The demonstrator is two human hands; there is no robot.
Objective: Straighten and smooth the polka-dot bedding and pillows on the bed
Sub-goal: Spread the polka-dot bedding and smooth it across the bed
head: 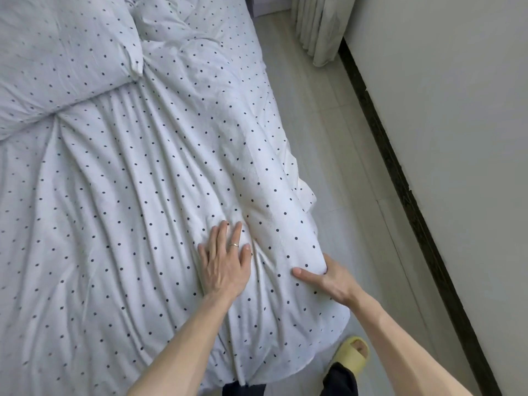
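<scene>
A white duvet with dark polka dots (pixel 137 212) covers the bed, creased in long folds that run toward the pillows. A matching pillow (pixel 63 58) lies at the upper left, and more bunched dotted bedding (pixel 177 21) sits beyond it. My left hand (pixel 225 261) lies flat on the duvet with fingers spread; a ring is on one finger. My right hand (pixel 325 278) grips the duvet's thick rolled edge at the bed's right side, thumb on top and fingers hidden under the fabric.
A pale tiled floor (pixel 328 115) runs along the bed's right side. A grey wall with a dark baseboard (pixel 400 172) borders it. A curtain (pixel 320 27) hangs at the top right. My foot in a yellow slipper (pixel 351 355) stands by the bed's corner.
</scene>
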